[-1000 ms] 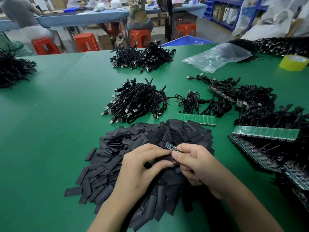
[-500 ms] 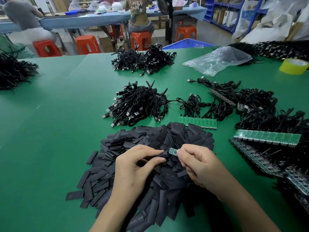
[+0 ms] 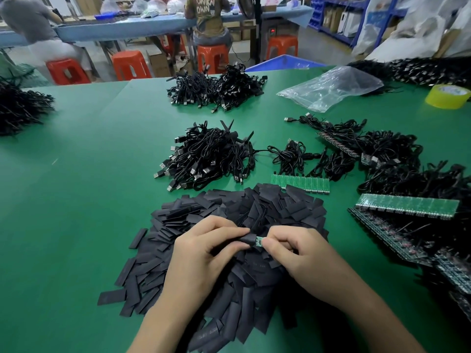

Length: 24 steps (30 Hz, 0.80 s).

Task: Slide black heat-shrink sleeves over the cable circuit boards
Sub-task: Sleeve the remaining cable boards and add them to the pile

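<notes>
Two hands meet low in the middle of the green tabletop (image 3: 76, 225), above a wide heap of flat black sleeves (image 3: 280, 207). The left hand (image 3: 204, 253) pinches one black heat-shrink sleeve (image 3: 247, 238) between thumb and forefinger, its open end turned toward the right. The right hand (image 3: 303, 258) pinches a small green circuit board (image 3: 259, 242) by its right end with curled fingertips. The board's left end seems to sit just inside the sleeve's mouth, though the dark heap behind makes that edge hard to read. Only a short stretch of board shows between the two grips. Just beyond the heap lies a tangled bundle of black USB cables (image 3: 211, 156), and to its right a strip of joined green boards (image 3: 300, 183) lies flat. A longer green board panel (image 3: 407, 205) rests at the right on more cables and boards. Farther back sit a second cable bundle (image 3: 216, 89), a clear plastic bag (image 3: 331, 87) and a yellow tape roll (image 3: 447, 96).
</notes>
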Available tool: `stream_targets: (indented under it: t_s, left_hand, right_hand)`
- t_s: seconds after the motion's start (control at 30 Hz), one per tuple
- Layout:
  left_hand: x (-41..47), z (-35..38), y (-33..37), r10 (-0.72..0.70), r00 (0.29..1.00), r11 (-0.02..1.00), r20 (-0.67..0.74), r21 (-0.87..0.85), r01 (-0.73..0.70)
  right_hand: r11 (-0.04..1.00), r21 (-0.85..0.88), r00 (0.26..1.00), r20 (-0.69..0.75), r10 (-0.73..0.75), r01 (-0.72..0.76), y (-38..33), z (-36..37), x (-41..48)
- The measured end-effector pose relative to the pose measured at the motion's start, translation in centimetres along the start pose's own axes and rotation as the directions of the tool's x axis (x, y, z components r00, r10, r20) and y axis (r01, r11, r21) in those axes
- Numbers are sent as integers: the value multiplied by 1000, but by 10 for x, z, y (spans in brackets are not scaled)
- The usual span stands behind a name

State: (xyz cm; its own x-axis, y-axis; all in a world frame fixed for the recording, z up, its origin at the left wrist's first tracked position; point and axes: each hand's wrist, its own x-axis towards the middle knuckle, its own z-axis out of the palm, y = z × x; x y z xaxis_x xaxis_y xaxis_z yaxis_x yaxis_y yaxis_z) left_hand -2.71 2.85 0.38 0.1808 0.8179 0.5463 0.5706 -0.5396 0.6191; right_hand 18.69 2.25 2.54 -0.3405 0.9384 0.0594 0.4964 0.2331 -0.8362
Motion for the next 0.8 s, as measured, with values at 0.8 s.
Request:
stream_targets:
  t_s: [0.8]
  left_hand:
    - [-3, 3, 0, 36, 998, 997, 59, -65, -32]
  right_hand:
    - [965, 206, 985, 87, 148, -163, 12, -5, 3]
